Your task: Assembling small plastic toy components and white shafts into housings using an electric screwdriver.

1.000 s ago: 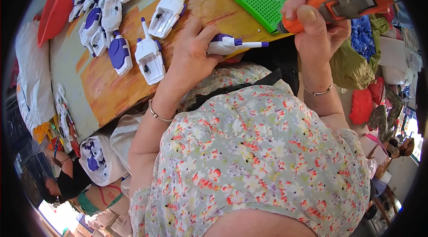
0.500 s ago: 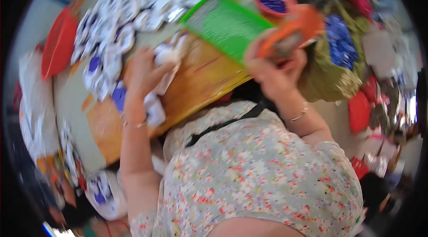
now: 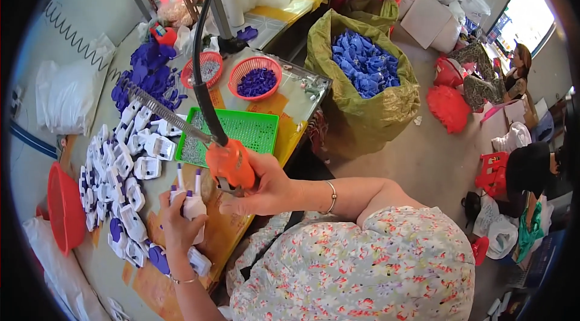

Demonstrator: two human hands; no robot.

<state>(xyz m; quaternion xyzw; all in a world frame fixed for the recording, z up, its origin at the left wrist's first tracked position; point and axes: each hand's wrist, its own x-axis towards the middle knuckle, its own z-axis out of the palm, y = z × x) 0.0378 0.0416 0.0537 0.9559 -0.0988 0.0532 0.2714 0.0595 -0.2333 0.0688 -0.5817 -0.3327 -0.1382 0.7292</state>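
My right hand is wrapped round an orange electric screwdriver, which hangs from a black cable and a coiled metal spring. My left hand grips a white plastic part with purple-tipped prongs pointing away from me. The screwdriver is beside this part, above and to its right; whether they touch I cannot tell. A heap of similar white plastic parts lies left of my left hand. Just beyond the screwdriver, a green tray holds small metal screws. A purple disc lies near my left wrist.
Two pink baskets stand behind the tray: one basket with small purple pieces, another with small metal pieces. Purple discs are piled at back left. A red basin stands far left. An olive sack of blue parts is at right.
The view has swung up and right. My right hand has brought the screwdriver leftward, close to my left hand. The left hand still holds a white part, its prongs now plainly visible.
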